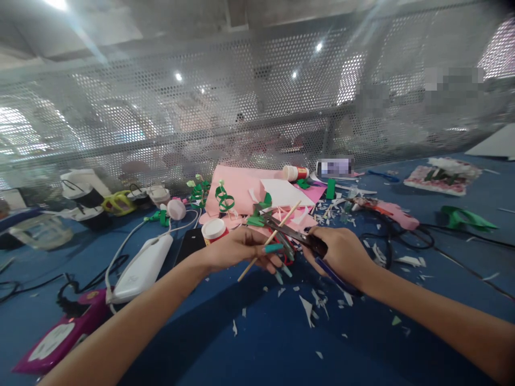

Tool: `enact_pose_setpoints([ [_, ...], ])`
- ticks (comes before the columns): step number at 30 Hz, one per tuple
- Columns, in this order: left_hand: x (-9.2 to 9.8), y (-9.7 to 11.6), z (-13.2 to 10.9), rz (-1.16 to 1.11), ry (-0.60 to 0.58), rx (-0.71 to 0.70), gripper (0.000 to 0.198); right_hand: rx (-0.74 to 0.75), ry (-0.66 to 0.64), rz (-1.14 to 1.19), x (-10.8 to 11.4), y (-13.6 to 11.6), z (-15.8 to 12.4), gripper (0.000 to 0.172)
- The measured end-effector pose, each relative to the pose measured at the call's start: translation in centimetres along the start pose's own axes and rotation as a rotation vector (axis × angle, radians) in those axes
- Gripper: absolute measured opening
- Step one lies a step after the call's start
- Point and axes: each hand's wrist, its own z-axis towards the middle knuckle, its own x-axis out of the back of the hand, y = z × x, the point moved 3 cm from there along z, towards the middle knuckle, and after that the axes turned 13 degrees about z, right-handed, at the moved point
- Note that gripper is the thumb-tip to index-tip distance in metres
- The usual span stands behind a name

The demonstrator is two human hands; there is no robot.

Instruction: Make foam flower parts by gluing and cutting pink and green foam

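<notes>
My left hand [249,249] pinches a thin wooden stick [290,212] that slants up to the right between its fingers. In my right hand [338,254] is a pair of scissors [292,231] with dark handles, the fingers closed round them. Their blades point left and cross the stick near my left fingertips. Just beyond the blades lie green paper pieces [256,220]; whether the blades touch them I cannot tell. Pink paper [231,185] and a white sheet [281,192] lie behind both hands.
White scraps [308,311] litter the blue table. To the left are a white power bank [142,268] with cables and a magenta device [64,338]. A pink glue gun [396,214] lies right, before a perforated metal screen [225,107]. A paper cup [214,229] stands by my left hand.
</notes>
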Motion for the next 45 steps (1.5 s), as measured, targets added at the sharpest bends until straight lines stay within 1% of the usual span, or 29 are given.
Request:
enact_pose_setpoints([
  [2,0.2,-0.2,-0.2,0.007,-0.042,0.002,0.027,0.0,-0.007,-0.006,0.1,-0.1,0.0,0.017],
  [3,0.2,-0.2,-0.2,0.025,-0.033,-0.003,0.023,0.0,-0.012,-0.002,0.1,-0.1,0.0,0.017],
  [5,0.4,0.0,-0.1,0.09,0.045,-0.021,0.013,0.006,-0.021,0.008,0.0,-0.2,-0.1,0.017],
  [7,0.4,0.4,-0.1,0.189,0.17,-0.034,0.011,0.012,-0.019,0.008,0.0,-0.2,-0.1,0.016],
  [9,0.2,0.7,-0.2,0.325,0.31,-0.024,0.018,0.004,-0.016,0.006,-0.1,-0.2,-0.2,0.016],
  [12,-0.1,1.0,-0.8,0.589,0.603,-0.009,0.025,-0.03,-0.028,0.005,-0.3,-0.3,-0.2,0.017],
  [14,-0.5,1.2,-1.2,0.762,0.782,-0.047,0.028,-0.037,-0.034,-0.007,-0.3,-0.4,-0.3,0.019],
  [16,-0.8,1.1,-1.4,0.864,0.872,-0.088,0.027,-0.031,-0.025,-0.004,-0.3,-0.5,-0.3,0.019],
  [17,-0.8,1.1,-1.4,0.865,0.871,-0.1,0.026,-0.027,-0.018,0.011,-0.3,-0.5,-0.3,0.019],
  [18,-0.8,1.0,-1.3,0.822,0.836,-0.104,0.025,-0.021,-0.01,0.03,-0.2,-0.5,-0.3,0.019],
  [19,-0.7,1.0,-1.1,0.738,0.77,-0.104,0.024,-0.014,-0.001,0.048,-0.1,-0.4,-0.2,0.02],
  [20,-0.5,0.9,-0.8,0.625,0.671,-0.101,0.024,-0.005,0.008,0.062,-0.1,-0.3,-0.2,0.02],
  [23,0.0,0.5,0.0,0.278,0.297,-0.07,0.023,0.013,0.016,0.061,-0.1,0.2,0.0,0.018],
  [24,0.2,0.4,0.2,0.229,0.2,-0.057,0.023,0.011,0.009,0.048,-0.1,0.4,0.1,0.017],
  [25,0.4,0.3,0.3,0.211,0.146,-0.053,0.022,0.01,-0.002,0.031,-0.2,0.6,0.1,0.017],
  [26,0.6,0.2,0.3,0.226,0.127,-0.051,0.021,0.01,-0.014,0.015,-0.2,0.7,0.2,0.016],
  [27,0.7,0.1,0.3,0.268,0.154,-0.055,0.019,0.011,-0.024,0.001,-0.3,0.8,0.2,0.016],
  [28,0.8,0.1,0.3,0.328,0.215,-0.059,0.018,0.011,-0.029,-0.01,-0.4,0.9,0.2,0.016],
  [30,0.7,0.3,0.0,0.478,0.388,-0.053,0.017,0.013,-0.019,-0.02,-0.4,1.0,0.1,0.016],
  [33,0.1,0.8,-0.8,0.703,0.658,-0.029,0.017,0.01,0.013,-0.026,-0.3,0.9,0.0,0.017],
  [35,-0.4,1.2,-1.3,0.829,0.793,-0.041,0.016,0.015,0.031,-0.028,-0.1,0.7,0.0,0.018],
  [36,-0.6,1.4,-1.4,0.852,0.821,-0.049,0.016,0.018,0.036,-0.027,0.0,0.7,0.0,0.018],
  [37,-0.6,1.4,-1.5,0.835,0.81,-0.054,0.016,0.022,0.041,-0.025,0.1,0.6,0.0,0.019],
  [38,-0.6,1.4,-1.4,0.774,0.762,-0.055,0.016,0.022,0.042,-0.019,0.2,0.5,0.1,0.02],
  [39,-0.5,1.4,-1.2,0.676,0.688,-0.058,0.017,0.018,0.037,-0.008,0.2,0.5,0.1,0.021],
  [42,-0.1,1.2,-0.5,0.332,0.407,-0.075,0.027,-0.004,0.026,0.036,0.4,0.6,0.3,0.024],
  [43,0.1,1.2,-0.3,0.255,0.337,-0.074,0.029,-0.007,0.025,0.042,0.4,0.7,0.3,0.025],
  [44,0.3,1.1,-0.2,0.21,0.295,-0.068,0.029,-0.003,0.027,0.039,0.4,0.7,0.3,0.024],
  [45,0.5,0.9,-0.1,0.196,0.285,-0.057,0.029,0.007,0.032,0.028,0.4,0.8,0.3,0.023],
])
